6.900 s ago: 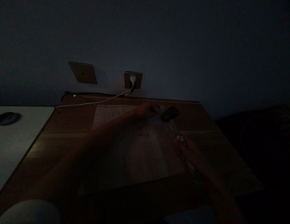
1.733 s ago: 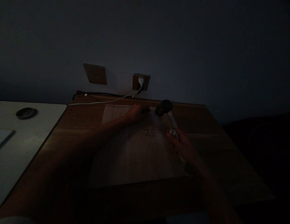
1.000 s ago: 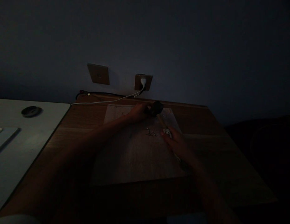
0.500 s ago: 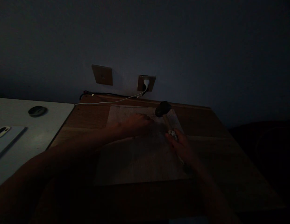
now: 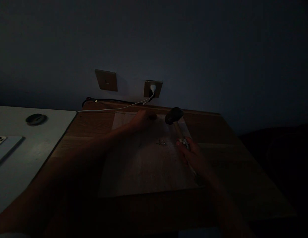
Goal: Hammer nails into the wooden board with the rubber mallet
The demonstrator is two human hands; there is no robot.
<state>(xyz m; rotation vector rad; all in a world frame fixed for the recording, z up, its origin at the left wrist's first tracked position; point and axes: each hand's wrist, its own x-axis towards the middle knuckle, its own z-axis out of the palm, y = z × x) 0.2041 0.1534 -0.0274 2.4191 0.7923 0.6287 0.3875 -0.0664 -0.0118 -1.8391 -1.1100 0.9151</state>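
The scene is very dark. My right hand [image 5: 193,157] is closed round the handle of a hammer [image 5: 174,115], whose dark head hovers above the far part of a pale wooden board [image 5: 144,165]. My left hand [image 5: 143,118] reaches to the board's far edge, just left of the hammer head, with its fingers pinched together on something too small and dim to name. A few loose nails [image 5: 162,142] lie on the board between my two hands.
The board lies on a brown wooden table [image 5: 230,158]. A white cable [image 5: 114,108] runs along the far edge to a wall socket [image 5: 153,88]; a switch plate [image 5: 106,80] hangs to its left. A white tabletop [image 5: 20,145] with a round dark object [image 5: 36,119] adjoins on the left.
My left hand dropped to the loose nails half a second ago and has gone back to the board's far edge. The hammer struck down near it a second ago and is raised again.
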